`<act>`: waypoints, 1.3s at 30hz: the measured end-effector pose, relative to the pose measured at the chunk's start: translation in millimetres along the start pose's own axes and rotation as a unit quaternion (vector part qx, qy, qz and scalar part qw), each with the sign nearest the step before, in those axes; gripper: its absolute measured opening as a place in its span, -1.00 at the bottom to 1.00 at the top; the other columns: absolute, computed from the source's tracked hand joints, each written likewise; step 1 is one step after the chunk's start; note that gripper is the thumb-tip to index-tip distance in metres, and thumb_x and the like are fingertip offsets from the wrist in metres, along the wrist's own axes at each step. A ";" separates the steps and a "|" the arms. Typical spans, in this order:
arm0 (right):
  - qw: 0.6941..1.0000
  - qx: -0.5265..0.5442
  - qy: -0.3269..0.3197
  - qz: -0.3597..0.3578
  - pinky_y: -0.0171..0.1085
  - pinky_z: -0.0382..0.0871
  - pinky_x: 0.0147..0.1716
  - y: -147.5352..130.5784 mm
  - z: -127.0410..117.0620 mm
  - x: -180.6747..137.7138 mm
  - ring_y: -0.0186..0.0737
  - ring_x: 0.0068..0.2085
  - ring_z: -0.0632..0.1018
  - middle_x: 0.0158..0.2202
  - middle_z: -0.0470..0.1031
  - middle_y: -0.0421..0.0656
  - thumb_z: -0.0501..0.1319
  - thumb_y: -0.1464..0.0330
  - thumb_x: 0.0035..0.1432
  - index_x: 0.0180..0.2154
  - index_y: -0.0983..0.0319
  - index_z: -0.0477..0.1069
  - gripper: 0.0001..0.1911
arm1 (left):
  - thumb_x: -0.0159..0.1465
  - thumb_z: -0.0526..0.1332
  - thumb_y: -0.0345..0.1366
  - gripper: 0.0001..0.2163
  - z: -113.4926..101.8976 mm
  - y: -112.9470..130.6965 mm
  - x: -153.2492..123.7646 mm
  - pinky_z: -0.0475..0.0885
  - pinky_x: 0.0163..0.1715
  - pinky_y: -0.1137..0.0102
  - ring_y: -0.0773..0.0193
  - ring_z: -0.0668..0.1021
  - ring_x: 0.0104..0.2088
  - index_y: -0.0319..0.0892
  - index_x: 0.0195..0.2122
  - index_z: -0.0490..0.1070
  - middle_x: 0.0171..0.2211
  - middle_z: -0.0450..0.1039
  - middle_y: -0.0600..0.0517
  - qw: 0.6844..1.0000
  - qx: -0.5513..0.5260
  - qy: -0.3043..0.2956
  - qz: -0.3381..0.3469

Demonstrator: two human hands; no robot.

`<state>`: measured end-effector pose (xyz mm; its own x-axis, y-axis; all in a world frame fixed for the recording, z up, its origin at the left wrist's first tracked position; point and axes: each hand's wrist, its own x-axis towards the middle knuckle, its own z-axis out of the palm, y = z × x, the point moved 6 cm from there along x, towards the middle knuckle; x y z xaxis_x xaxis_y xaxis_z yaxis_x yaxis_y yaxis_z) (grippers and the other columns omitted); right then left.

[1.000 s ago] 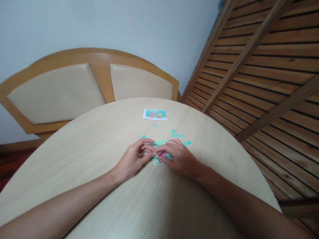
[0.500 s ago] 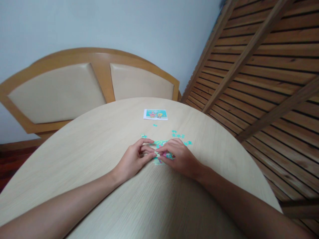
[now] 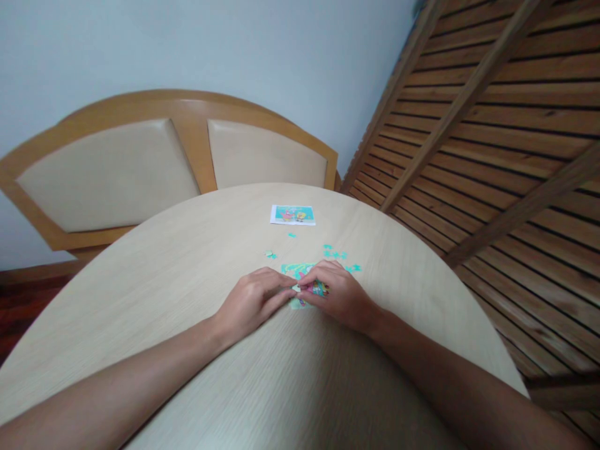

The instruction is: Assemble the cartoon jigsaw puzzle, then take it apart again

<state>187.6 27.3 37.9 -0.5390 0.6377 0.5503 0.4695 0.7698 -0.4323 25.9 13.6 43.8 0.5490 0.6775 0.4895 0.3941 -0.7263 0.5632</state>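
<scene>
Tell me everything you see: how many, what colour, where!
Puzzle: 1, green and pink, under the hands
Loose pieces: several, too tiny to count, mostly teal, beyond the hands
Picture card: 1, teal, pink and yellow, far on table
Table: 1, pale wood, middle
Seat back: 1, tan and cream, behind table
Wall: 1, pale blue, back
Slatted panel: 1, brown, right
Floor: 1, dark red, left edge
Left hand: 1, bare, at the puzzle
Right hand: 1, bare, at the puzzle
Forearms: 2, bare, near side

Likely home dining corner: rounded table (image 3: 262,387), padded bench back (image 3: 194,153), slatted wooden panel (image 3: 497,162).
</scene>
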 end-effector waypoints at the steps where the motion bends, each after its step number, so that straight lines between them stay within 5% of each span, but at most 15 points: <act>1: 1.000 0.002 -0.009 0.003 -0.18 0.31 -0.14 0.1 0.3 0.1 -0.18 -0.24 0.56 -0.34 0.60 -0.14 0.27 0.12 0.29 -0.26 0.20 0.51 -0.73 | 0.42 0.20 -0.28 -0.85 -0.3 -0.4 -0.1 0.51 -0.08 0.31 0.22 0.63 -0.16 -0.14 -0.09 0.55 -0.17 0.64 -0.03 1.000 0.007 -0.002 0.002; 4: 0.998 0.006 -0.057 0.012 -0.15 0.32 -0.09 -0.2 0.8 0.5 -0.15 -0.18 0.55 -0.27 0.61 -0.13 0.28 0.16 0.28 -0.19 0.18 0.51 -0.78 | 0.43 0.17 -0.24 -0.82 -1.0 -3.8 -0.9 0.51 -0.09 0.29 0.21 0.62 -0.17 -0.15 -0.11 0.54 -0.18 0.63 -0.04 0.999 0.036 -0.017 0.002; 10: 0.983 -0.028 -0.181 0.015 -0.01 0.29 0.09 3.8 0.9 -3.2 -0.01 0.06 0.48 0.05 0.54 -0.03 0.34 0.13 0.20 0.05 0.19 0.46 -0.56 | 0.47 0.10 -0.22 -0.79 -2.6 -8.2 0.1 0.49 -0.09 0.27 0.20 0.57 -0.15 -0.13 -0.10 0.52 -0.20 0.60 -0.02 0.991 0.110 -0.069 0.038; 21: 0.978 -0.059 -0.189 0.069 0.09 0.23 0.17 16.2 -1.8 -5.3 0.03 0.16 0.43 0.16 0.48 -0.03 0.26 0.13 0.28 0.08 0.14 0.49 -0.60 | 0.46 0.12 -0.21 -0.78 -2.3 -8.7 -1.2 0.46 -0.10 0.32 0.22 0.56 -0.14 -0.13 -0.15 0.54 -0.18 0.57 -0.01 0.976 0.154 -0.120 0.098; 39: 0.979 -0.051 -0.184 0.070 0.08 0.23 0.17 15.8 -1.8 -5.7 0.04 0.17 0.43 0.16 0.48 -0.03 0.27 0.15 0.28 0.07 0.14 0.49 -0.62 | 0.45 0.15 -0.21 -0.80 -1.2 -8.5 -2.2 0.47 -0.15 0.35 0.23 0.57 -0.16 -0.12 -0.13 0.57 -0.17 0.58 -0.01 0.975 0.158 -0.111 0.110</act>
<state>199.3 35.8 29.3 -0.6713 0.7168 0.1883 0.6133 0.6800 -0.4019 20.5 18.5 38.8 0.7778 0.4849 0.3999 0.4373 -0.8745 0.2098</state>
